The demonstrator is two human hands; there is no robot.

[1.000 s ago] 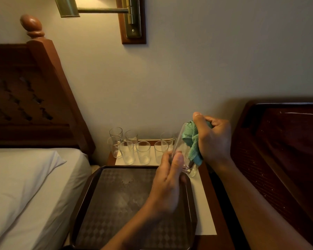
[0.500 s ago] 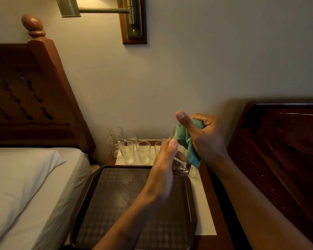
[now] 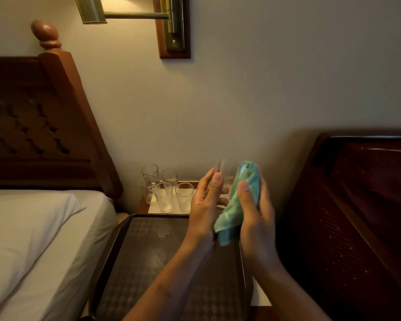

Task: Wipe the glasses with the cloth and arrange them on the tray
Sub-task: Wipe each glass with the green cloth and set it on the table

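I hold a clear glass (image 3: 227, 174) upright in the air between both hands, above the far right corner of the dark tray (image 3: 130, 258). My left hand (image 3: 206, 205) grips its left side, thumb along the wall. Against the glass's right side my right hand (image 3: 255, 205) presses a green cloth (image 3: 239, 205), whose loose end hangs below. Several more clear glasses (image 3: 164, 189) stand in a cluster on the nightstand behind the tray. The tray holds no glasses.
The tray lies on a narrow wooden nightstand (image 3: 146, 205) with a white mat, between a bed with a white pillow (image 3: 28, 228) on the left and a dark wooden headboard (image 3: 357, 216) on the right. A brass wall lamp (image 3: 130, 15) hangs overhead.
The glass has swung from tilted to upright and risen a little. My right hand has turned from above the rim to the glass's right side, with the cloth now along the outside.
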